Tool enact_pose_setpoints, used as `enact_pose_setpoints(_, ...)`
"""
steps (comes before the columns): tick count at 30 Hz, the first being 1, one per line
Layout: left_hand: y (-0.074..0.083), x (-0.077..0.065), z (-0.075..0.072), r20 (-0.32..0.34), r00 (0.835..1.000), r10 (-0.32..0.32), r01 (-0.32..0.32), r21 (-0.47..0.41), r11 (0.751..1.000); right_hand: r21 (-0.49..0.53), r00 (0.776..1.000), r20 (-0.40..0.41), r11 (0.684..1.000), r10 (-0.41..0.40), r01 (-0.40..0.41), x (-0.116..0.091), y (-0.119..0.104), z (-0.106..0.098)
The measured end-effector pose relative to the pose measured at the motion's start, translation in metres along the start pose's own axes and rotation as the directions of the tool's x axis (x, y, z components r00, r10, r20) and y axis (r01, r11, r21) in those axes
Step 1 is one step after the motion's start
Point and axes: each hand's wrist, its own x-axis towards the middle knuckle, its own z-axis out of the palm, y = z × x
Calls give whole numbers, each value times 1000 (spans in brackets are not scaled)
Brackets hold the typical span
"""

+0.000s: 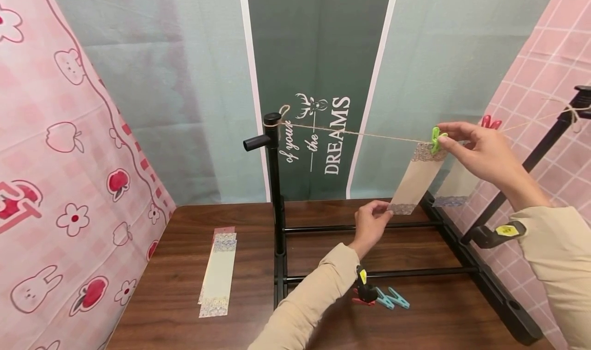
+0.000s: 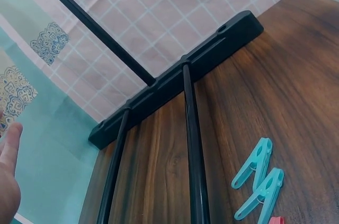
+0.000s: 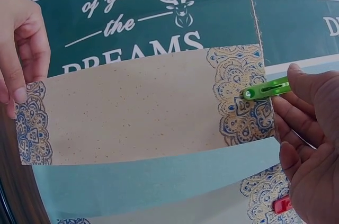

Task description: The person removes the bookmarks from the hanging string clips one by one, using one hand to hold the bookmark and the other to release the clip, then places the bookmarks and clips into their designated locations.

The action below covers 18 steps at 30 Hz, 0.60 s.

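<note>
A cream paper strip (image 3: pixel 132 107) with blue and gold lace-patterned ends hangs at a twine line (image 1: pixel 369 134). My right hand (image 1: pixel 485 152) pinches a green clothespin (image 3: pixel 259 89) at the strip's upper end, right at the twine. Lower down, my left hand (image 1: pixel 371 224) pinches the strip's bottom corner between thumb and fingers. Behind my right hand, a second strip (image 1: pixel 457 183) hangs from the same line under a red clothespin (image 1: pixel 491 122). In the left wrist view only part of the left hand (image 2: pixel 8 176) shows.
The twine runs between two posts of a black stand (image 1: pixel 275 196) on the wooden table (image 1: pixel 161 288). More patterned strips (image 1: pixel 219 273) lie stacked at the left. Blue clothespins (image 2: pixel 259 195) and a red one lie inside the stand's base, near my left forearm.
</note>
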Motion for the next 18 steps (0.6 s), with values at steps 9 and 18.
enact_pose_setpoints(9, 0, -1, -3, -1, 1000, 23, -23, -42, 999, 13, 999, -17, 999, 33, -33, -2, 0, -2)
enact_pose_setpoints(18, -2, 0, -6, -8, 996, 91, -91, -31, 995, 2, 998, -65, 1000, 19, -19, -2, -4, -2)
